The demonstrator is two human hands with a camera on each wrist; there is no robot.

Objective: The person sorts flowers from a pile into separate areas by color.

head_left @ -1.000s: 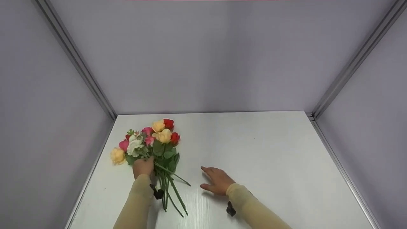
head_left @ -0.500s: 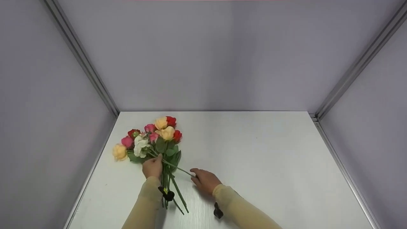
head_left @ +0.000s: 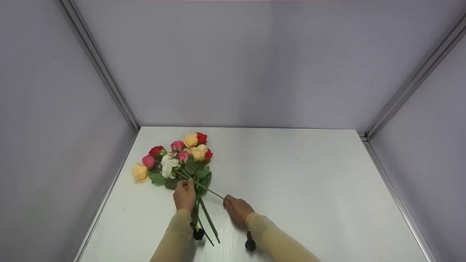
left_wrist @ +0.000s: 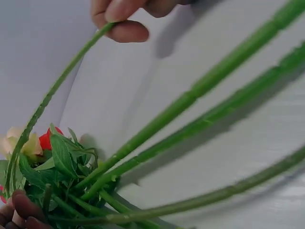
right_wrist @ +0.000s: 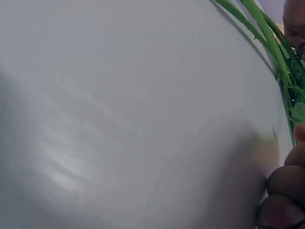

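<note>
My right hand [head_left: 238, 210] pinches the end of a thin green stem [head_left: 212, 191] that slants across the other stems toward a white flower [head_left: 169, 166]. Thumb and fingertip closing on that stem end show at the top of the left wrist view. My left hand [head_left: 185, 195] has its fingers curled at the same stem, just below the white bloom. Underneath lies a bunch of roses, with peach [head_left: 198, 152], pink [head_left: 148, 161] and red [head_left: 201, 138] heads pointing away. Their thicker stems [left_wrist: 190, 95] run back toward me, partly behind my left hand and sleeve.
The bunch lies on the left part of a white table [head_left: 291, 189]. Grey panels [head_left: 233, 65] stand behind and on both sides, with metal rails [head_left: 364, 133] at the corners. Dark wrist devices [head_left: 250, 244] hang under both sleeves.
My right hand has come in leftward, taken the loose stem end and now draws it slightly taut. The left hand has shifted right along the stems, and the white flower has turned.
</note>
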